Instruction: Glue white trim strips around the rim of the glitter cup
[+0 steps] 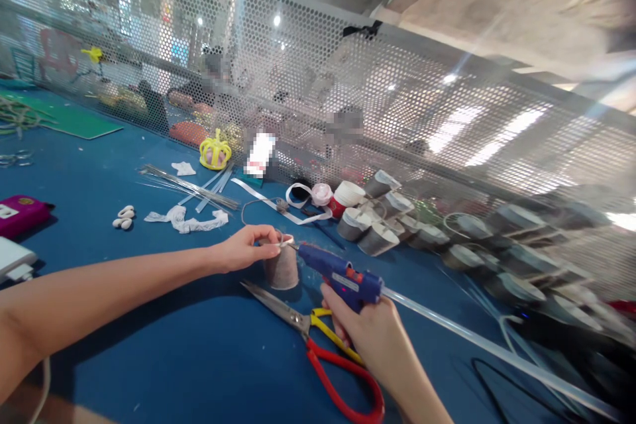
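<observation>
My right hand [365,324] is wrapped round the grip of a blue glue gun [342,271], a long clear glue stick [477,338] trailing from its back end. The gun's nozzle meets the rim of a small brownish cup [282,270] standing on the blue table. At that rim my left hand [251,245] pinches a thin pale cord, its fingertips by the nozzle. The cord's loose length runs back to a small coil [281,205]. Just in front of the cup lie scissors [298,321] with one red and one yellow handle, partly beneath my right hand.
Several grey cups [377,238] crowd the right side. Behind my left hand are lace [186,218], wires [189,185], white ribbon [253,192] and a yellow crown [215,151]. A perforated metal screen [308,93] borders the table's back. A magenta object [22,215] sits far left.
</observation>
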The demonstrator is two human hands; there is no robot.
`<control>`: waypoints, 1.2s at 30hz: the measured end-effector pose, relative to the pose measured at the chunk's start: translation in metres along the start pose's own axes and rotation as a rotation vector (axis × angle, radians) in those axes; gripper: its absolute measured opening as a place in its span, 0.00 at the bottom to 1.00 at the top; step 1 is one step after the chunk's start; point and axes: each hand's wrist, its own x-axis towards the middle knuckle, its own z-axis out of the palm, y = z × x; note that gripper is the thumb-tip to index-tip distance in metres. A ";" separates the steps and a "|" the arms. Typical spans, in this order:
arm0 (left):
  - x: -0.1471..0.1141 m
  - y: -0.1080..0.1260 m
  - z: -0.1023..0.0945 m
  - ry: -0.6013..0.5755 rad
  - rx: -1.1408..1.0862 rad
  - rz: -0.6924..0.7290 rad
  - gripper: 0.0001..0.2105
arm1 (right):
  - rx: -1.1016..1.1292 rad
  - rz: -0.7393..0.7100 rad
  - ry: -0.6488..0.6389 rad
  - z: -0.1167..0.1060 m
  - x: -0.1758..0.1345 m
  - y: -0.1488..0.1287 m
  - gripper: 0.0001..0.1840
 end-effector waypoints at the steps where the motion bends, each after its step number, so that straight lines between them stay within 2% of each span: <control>1: 0.000 0.000 0.000 0.001 0.006 0.000 0.14 | 0.002 -0.004 -0.005 0.000 -0.001 -0.002 0.11; 5: 0.000 -0.001 -0.001 -0.006 0.023 -0.008 0.14 | 0.011 0.004 -0.014 0.001 -0.005 -0.006 0.10; 11: 0.000 0.001 -0.002 -0.023 -0.012 0.007 0.13 | 0.029 0.039 0.005 -0.001 0.003 0.004 0.14; 18: -0.001 0.002 -0.001 -0.030 -0.008 -0.001 0.14 | 0.060 0.011 0.035 -0.001 0.011 0.010 0.16; 21: -0.001 0.000 -0.002 -0.032 0.032 0.014 0.13 | 0.089 -0.008 -0.019 -0.002 0.013 0.013 0.16; 25: -0.001 0.000 -0.002 -0.025 0.111 0.028 0.12 | 0.245 -0.051 -0.067 -0.006 0.021 0.018 0.15; 29: -0.001 0.001 -0.002 -0.027 0.196 0.050 0.09 | 0.350 -0.052 0.062 -0.010 0.035 0.029 0.15; 32: -0.003 0.004 -0.002 -0.053 0.244 0.058 0.08 | 0.251 -0.031 0.161 -0.011 0.050 0.042 0.17; 36: -0.005 0.005 -0.002 -0.079 0.330 0.083 0.06 | 0.106 0.027 0.165 -0.007 0.066 0.056 0.20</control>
